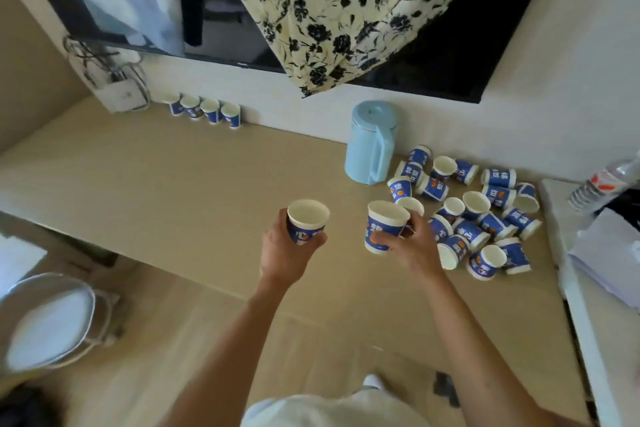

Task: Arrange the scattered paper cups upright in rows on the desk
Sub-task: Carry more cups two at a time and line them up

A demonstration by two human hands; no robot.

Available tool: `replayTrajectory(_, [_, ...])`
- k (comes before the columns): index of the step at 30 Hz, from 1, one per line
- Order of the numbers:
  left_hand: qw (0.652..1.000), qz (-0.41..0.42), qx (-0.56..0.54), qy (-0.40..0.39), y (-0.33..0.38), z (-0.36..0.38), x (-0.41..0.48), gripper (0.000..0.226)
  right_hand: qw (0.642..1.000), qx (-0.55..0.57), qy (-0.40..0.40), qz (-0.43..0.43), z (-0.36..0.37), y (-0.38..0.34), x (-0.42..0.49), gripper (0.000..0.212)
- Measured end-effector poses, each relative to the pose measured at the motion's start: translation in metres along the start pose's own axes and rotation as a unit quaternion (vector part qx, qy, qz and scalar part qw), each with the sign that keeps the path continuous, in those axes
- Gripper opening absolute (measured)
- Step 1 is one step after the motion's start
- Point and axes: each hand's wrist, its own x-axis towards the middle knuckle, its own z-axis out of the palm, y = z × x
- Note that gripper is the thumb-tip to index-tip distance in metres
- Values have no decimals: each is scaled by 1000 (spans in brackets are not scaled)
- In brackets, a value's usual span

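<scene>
On the desk, far left by the wall, we see a row of four cups standing upright. Our left grip curls round one cup. Our right grip curls round a second cup, just beside the heap of cups at the right.

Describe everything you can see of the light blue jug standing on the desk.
The jug is pale blue all over, with a matte, plastic-looking surface. It has a tall body, a closed lid on top, and a broad handle running down the side facing the scattered paper cups. It stands upright on the beige desk, close to the white wall, just left of the cups. Whether the nearest cup touches it cannot be told.
</scene>
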Motion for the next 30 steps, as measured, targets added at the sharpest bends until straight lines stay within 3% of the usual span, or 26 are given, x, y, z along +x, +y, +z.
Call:
replayTrajectory(14, [997, -14, -32, 75, -60, -180, 23, 54, 996, 56, -61, -38, 191, -43, -48, 59])
replayTrajectory(22, [996, -37, -29, 82, -102, -226, 80, 51, 992, 95, -74, -21, 292, -62, -5, 68])
replayTrajectory(30, [997, -59, 30, 49, -148, -264, 191, 56, 989, 135, -63, 17, 402, -55, 78, 57])
